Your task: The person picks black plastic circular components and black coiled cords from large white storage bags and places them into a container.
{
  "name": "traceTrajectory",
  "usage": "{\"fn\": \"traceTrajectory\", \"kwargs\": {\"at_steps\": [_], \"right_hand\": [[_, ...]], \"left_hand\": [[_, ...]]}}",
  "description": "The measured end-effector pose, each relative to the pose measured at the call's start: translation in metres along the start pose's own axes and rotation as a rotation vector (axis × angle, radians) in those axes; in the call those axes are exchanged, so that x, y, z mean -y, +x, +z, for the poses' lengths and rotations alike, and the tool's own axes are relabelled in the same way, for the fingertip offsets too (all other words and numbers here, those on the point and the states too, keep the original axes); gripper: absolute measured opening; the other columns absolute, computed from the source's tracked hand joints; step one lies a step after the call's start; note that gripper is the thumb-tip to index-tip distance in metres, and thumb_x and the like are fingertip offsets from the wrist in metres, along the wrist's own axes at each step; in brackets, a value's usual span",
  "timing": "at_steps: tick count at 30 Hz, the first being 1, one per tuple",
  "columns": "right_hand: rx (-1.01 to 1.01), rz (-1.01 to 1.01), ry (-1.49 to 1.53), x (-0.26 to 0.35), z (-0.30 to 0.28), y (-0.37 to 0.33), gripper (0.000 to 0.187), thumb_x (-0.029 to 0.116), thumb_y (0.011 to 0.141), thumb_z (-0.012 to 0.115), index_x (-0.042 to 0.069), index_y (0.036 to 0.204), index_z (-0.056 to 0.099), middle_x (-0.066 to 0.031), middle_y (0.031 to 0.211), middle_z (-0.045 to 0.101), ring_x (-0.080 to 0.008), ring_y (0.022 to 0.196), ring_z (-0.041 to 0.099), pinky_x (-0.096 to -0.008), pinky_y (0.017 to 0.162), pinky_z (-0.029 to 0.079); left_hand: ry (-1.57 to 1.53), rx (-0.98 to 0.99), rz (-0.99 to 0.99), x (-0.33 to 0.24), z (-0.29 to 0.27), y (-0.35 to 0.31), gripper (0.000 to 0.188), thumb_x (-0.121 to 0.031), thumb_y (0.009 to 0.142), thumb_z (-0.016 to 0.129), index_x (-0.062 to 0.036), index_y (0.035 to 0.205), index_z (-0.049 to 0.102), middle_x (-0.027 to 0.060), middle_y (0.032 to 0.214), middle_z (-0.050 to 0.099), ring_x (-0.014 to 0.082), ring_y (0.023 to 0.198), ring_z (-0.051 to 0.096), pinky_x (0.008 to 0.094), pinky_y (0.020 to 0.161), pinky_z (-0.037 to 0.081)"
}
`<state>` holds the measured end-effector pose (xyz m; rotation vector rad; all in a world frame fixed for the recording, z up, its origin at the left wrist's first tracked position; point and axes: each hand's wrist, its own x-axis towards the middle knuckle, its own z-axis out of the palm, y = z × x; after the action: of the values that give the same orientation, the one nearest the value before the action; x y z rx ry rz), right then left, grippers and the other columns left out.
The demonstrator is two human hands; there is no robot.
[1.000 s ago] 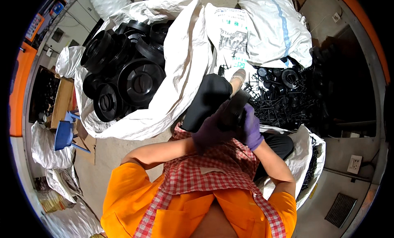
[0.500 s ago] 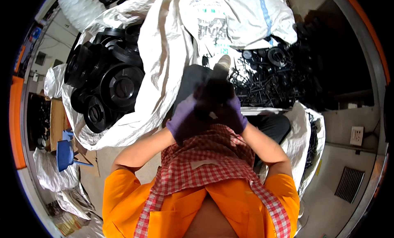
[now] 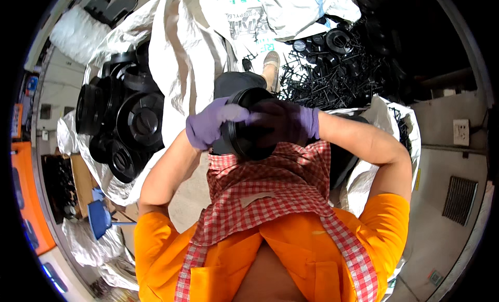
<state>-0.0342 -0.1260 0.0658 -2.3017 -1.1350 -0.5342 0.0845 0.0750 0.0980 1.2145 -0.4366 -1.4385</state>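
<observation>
Between my hands, above my lap, is a round black plastic part [image 3: 253,150] with a ridged rim, tilted with its edge toward me. Its shape resembles the black lids in the sack at left. My left hand [image 3: 215,121], in a purple glove, grips its left rim, thumb across the edge. My right hand [image 3: 291,120], also gloved, lies against the part's right side; its fingers are in deep shadow and hard to make out, but they seem closed on the part.
A white woven sack [image 3: 179,57] at left holds several black round lids [image 3: 143,120]. Ahead to the right, small black plastic pieces [image 3: 332,78] lie heaped by white sacks [image 3: 291,13]. Another white sack [image 3: 358,185] stands by my right elbow. A blue chair [image 3: 99,219] is at lower left.
The black part has come out of shadow and is turned edge-on. My left hand has moved left onto its rim; my right elbow has swung outward. The whole view has also shifted.
</observation>
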Motion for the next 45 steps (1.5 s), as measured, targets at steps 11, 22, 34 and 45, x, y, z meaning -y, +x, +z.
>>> {"fn": "traceTrajectory", "kwargs": {"at_steps": [11, 22, 34, 45], "right_hand": [[-0.58, 0.816, 0.563, -0.004, 0.062, -0.021, 0.042, 0.012, 0.081, 0.068, 0.006, 0.119, 0.049, -0.0058, 0.102, 0.054, -0.0132, 0.095, 0.055, -0.029, 0.079, 0.048], [-0.214, 0.109, -0.144, 0.006, 0.031, -0.004, 0.029, 0.018, 0.074, 0.061, 0.012, 0.103, 0.056, -0.0111, 0.095, 0.057, -0.0276, 0.09, 0.06, -0.0339, 0.076, 0.049], [-0.55, 0.8, 0.998, -0.01, 0.058, -0.023, 0.049, 0.012, 0.084, 0.064, 0.007, 0.127, 0.041, -0.009, 0.117, 0.052, -0.0223, 0.108, 0.052, -0.0376, 0.088, 0.047], [-0.478, 1.078, 1.742, 0.004, 0.028, -0.002, 0.054, 0.052, 0.091, 0.048, 0.014, 0.129, 0.046, -0.0048, 0.118, 0.055, -0.0165, 0.103, 0.057, -0.0327, 0.079, 0.05]], "left_hand": [[0.522, -0.338, 0.375, 0.016, 0.055, 0.005, 0.058, -0.01, 0.075, 0.068, -0.0007, 0.127, 0.042, 0.0073, 0.105, 0.062, 0.0139, 0.094, 0.057, 0.0287, 0.085, 0.046], [-0.007, -0.072, -0.062, -0.016, 0.038, -0.003, 0.053, -0.022, 0.078, 0.064, 0.0037, 0.123, 0.051, 0.0092, 0.109, 0.061, 0.0176, 0.092, 0.06, 0.03, 0.09, 0.045], [0.642, -0.406, 0.482, 0.037, 0.042, 0.013, 0.085, -0.018, 0.075, 0.072, -0.0015, 0.142, 0.023, 0.0136, 0.118, 0.058, 0.0204, 0.105, 0.058, 0.0316, 0.09, 0.045], [0.593, -0.417, 0.437, 0.025, 0.055, 0.009, 0.074, -0.013, 0.073, 0.071, -0.0056, 0.137, 0.034, 0.0092, 0.11, 0.06, 0.0169, 0.099, 0.058, 0.0295, 0.086, 0.046]]}}
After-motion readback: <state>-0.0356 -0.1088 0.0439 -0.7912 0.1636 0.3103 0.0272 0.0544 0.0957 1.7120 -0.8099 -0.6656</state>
